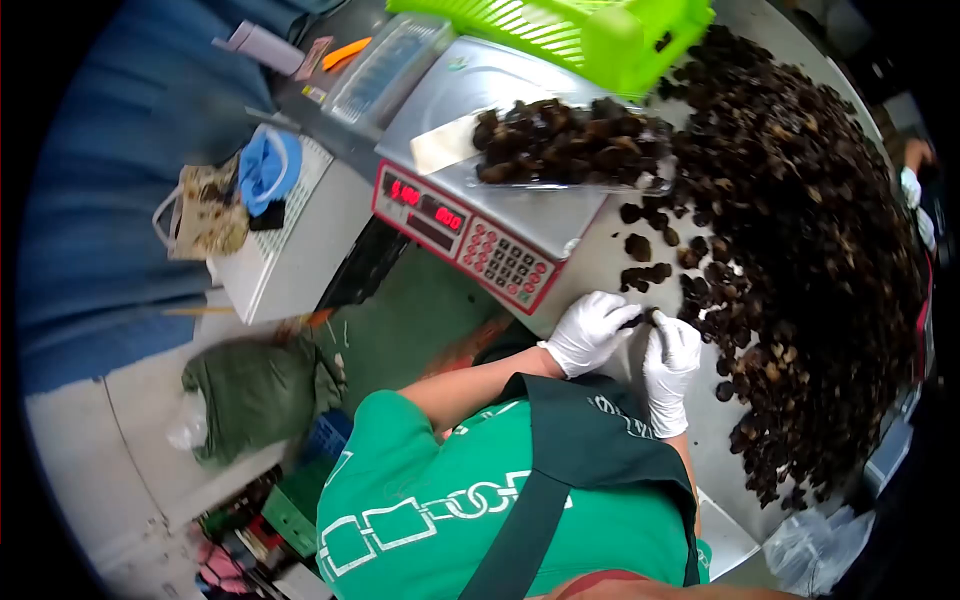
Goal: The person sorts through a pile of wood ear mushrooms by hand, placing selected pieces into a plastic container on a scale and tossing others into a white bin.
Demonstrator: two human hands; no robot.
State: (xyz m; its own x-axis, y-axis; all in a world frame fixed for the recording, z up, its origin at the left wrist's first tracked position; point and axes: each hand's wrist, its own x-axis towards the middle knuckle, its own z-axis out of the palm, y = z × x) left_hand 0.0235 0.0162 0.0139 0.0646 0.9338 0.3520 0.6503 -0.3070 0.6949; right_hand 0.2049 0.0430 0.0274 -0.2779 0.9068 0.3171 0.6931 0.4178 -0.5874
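My left hand (590,335), in a white glove, is closed with its fingertips on a small dark piece near the table's front edge. Just to its right, my right hand (672,365), gloved too, pinches another bit of the dark stuff. Beyond both hands, a clear tray of dark brown pieces (570,145) rests on the steel plate of a scale (540,215) with red lit digits. A large heap of the same dark pieces (790,230) spreads over the table to the right, with a few loose ones (637,247) between heap and scale.
A green basket (600,40) stands behind the scale, beside stacked clear trays (390,75). At the left, a white surface (300,215) holds a blue item (268,170). A plastic bag (815,548) is at the lower right. Another person's hand (916,153) shows at the far right.
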